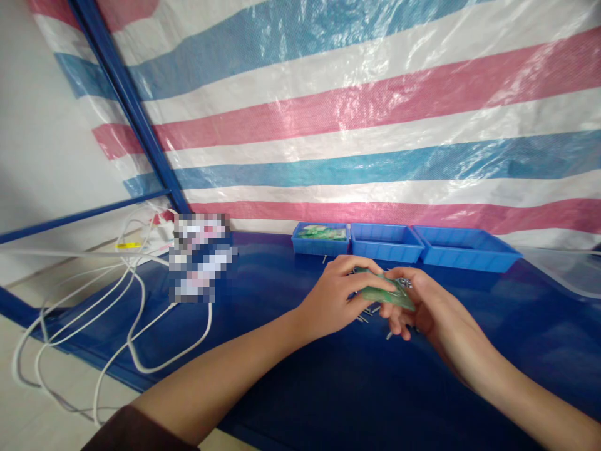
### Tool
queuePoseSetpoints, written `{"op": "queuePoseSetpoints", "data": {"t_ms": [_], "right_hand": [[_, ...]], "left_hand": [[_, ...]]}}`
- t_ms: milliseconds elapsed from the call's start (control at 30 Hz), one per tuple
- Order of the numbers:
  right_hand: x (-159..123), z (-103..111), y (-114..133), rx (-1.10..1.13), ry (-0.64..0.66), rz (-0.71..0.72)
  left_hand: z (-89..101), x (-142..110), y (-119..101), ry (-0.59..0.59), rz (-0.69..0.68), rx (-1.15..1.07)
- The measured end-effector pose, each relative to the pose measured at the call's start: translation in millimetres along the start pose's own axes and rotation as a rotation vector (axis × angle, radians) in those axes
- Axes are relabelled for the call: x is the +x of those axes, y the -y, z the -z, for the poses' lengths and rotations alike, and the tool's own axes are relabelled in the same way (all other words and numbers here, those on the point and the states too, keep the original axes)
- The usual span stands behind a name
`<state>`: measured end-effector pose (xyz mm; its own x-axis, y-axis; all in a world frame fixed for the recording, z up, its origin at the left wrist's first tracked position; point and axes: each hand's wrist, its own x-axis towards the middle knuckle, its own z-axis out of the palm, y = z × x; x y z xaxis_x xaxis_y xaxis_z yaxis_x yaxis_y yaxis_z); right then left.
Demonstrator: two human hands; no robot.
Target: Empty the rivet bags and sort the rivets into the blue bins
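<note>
Green packet (397,299), held above the blue table (291,388), before three blue bins (394,252). Pinched by the left hand (331,297), fingers closed; ringed at its right end by the curled right hand (429,304), firmness not discernible. Metal pieces (363,318) strewn beneath. Step, as judged: packet being worked two-handed; steadied edges are called for next.

Dark blue tabletop (319,388) here, slim metal pieces (362,319) scattered under the fingers (369,281), three blue plastic bins (469,259) lined up just past them, a clear plastic container (563,274) off to their right, plus white cables (208,329) and pixelated stuff (200,275) way to their left.
</note>
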<state>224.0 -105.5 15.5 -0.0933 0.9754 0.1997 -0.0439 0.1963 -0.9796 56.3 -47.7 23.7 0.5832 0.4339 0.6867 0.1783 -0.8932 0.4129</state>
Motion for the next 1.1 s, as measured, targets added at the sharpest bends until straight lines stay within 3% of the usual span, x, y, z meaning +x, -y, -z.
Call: {"op": "queuePoseSetpoints", "data": {"t_ms": [167,367,500,633,767,800,867,933,1000,1100], "right_hand": [[2,5,1,-0.150,-0.112,0.079],[5,9,-4,-0.387,-0.158,0.249],[5,11,-12,-0.511,-0.107,0.269],[7,21,-11,-0.545,-0.229,0.302],[12,36,-6,-0.554,-0.323,0.352],[14,40,-6,-0.560,-0.333,0.358],[17,45,-6,-0.565,-0.347,0.360],[19,48,-7,-0.565,-0.356,0.360],[20,49,-8,-0.567,-0.355,0.363],[20,49,-9,-0.580,-0.350,0.364]], "left_hand": [[3.7,-1,-3,0.029,0.119,0.008],[-4.0,2,-4,-0.007,0.510,-0.261],[-9.2,7,2,-0.029,0.525,-0.268],[8.2,21,39,-0.264,0.565,-0.204],[50.3,37,102,-0.444,0.692,0.084],[60.7,39,115,-0.423,0.744,0.186],[76.6,41,136,-0.267,0.841,0.367],[83.9,40,146,-0.173,0.862,0.384],[83.9,38,149,-0.071,0.840,0.375],[79.0,36,149,0.076,0.701,0.496]]}}
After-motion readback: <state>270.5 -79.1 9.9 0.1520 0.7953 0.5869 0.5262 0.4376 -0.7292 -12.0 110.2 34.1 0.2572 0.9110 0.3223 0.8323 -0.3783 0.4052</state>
